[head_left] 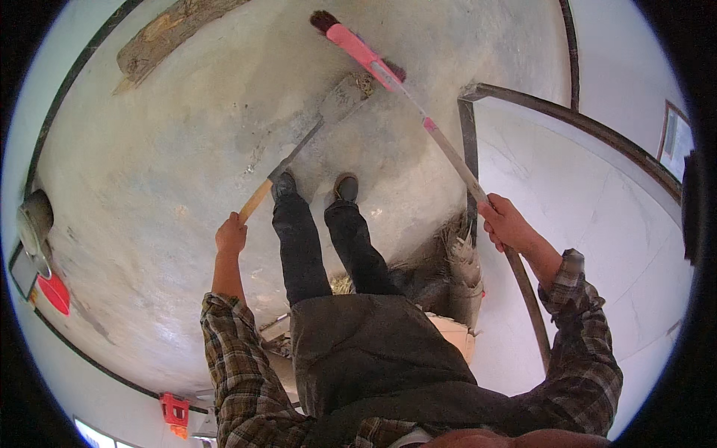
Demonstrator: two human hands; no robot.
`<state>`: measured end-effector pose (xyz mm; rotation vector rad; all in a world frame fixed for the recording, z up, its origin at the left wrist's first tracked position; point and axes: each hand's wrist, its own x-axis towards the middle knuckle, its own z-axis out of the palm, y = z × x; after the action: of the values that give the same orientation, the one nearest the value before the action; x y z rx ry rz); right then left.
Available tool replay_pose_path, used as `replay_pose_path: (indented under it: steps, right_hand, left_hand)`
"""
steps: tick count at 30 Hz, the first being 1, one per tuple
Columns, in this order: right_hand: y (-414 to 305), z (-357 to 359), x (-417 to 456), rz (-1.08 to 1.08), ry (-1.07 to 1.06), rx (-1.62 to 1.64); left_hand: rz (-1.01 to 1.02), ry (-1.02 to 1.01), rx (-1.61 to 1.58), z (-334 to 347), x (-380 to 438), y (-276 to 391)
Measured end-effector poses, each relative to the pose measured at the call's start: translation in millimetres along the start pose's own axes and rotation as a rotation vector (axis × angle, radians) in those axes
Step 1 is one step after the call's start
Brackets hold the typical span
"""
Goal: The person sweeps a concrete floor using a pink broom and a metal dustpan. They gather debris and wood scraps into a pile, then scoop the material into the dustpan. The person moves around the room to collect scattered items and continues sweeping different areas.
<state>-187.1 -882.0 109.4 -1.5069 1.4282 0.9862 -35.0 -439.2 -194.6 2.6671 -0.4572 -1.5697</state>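
My left hand (pixel 231 235) grips the wooden handle of a flat metal shovel (pixel 343 99), whose dark shaft slants away to a blade on the floor. A small heap of debris (pixel 365 84) lies at the blade's far corner. In my right hand (pixel 504 221) is the long pole of a broom (pixel 358 49) with a pink head and dark bristles. The broom head is beyond and beside the blade; part of its bristles is hidden behind the pink body, and I cannot tell whether it touches the floor.
A log (pixel 168 36) lies on the concrete floor (pixel 185 145) at the far left. To the right stands a white tiled block (pixel 526 162) with dark edging. A metal pot (pixel 36 221) and a red basin (pixel 54 294) are at the left; a red plastic stool (pixel 175 411) is lower left.
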Motion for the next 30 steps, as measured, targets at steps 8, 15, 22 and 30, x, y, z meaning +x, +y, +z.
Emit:
replay_pose_path:
  steps: [8, 15, 22, 30]
  right_hand:
    - [-27, -10, -43, 0.085, -0.114, -0.081]
    - [-30, -14, -89, 0.098, -0.066, 0.052]
    - [-42, -7, -81, 0.027, 0.120, -0.085]
    - [-22, 5, 3, -0.073, 0.117, -0.299]
  left_hand:
    - [-0.031, -0.009, 0.034, 1, 3, -1]
    - [-0.020, 0.018, 0.033, 32, 14, -14]
    - [-0.061, -0.040, -0.021, 41, 5, -14]
    - [-0.098, -0.084, -0.050, 59, -6, -17]
